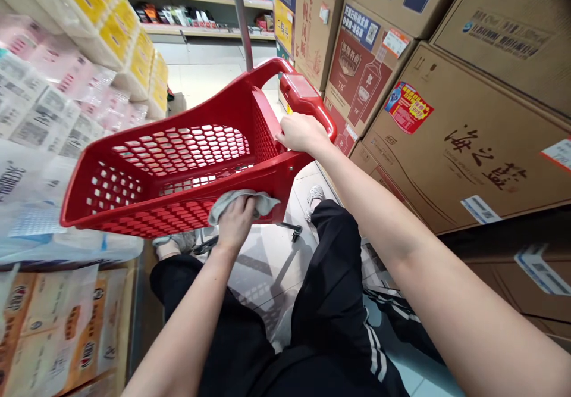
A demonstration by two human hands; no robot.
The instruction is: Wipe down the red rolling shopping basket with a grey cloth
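A red plastic shopping cart (263, 180) with honeycomb holes in its walls stands across in front of me, its basket holding nothing that I can see. My left hand (236, 221) presses a greyish-white cloth (266, 202) flat against the outside of the cart's near side wall, fingers bent over it. At the handle end, my right hand (303, 132) is closed on the cart's red rim beside the handle (319, 111). Its fingertips are partly hidden behind the rim.
Stacked cardboard boxes (450, 147) rise close on the right. Wrapped paper packs (49, 111) are piled on the left, above orange-and-white packages (62, 325). Goods line a shelf (196, 28) at the back, behind a grey metal pole (241, 16). The cart's wheel (296, 233) rests near my feet.
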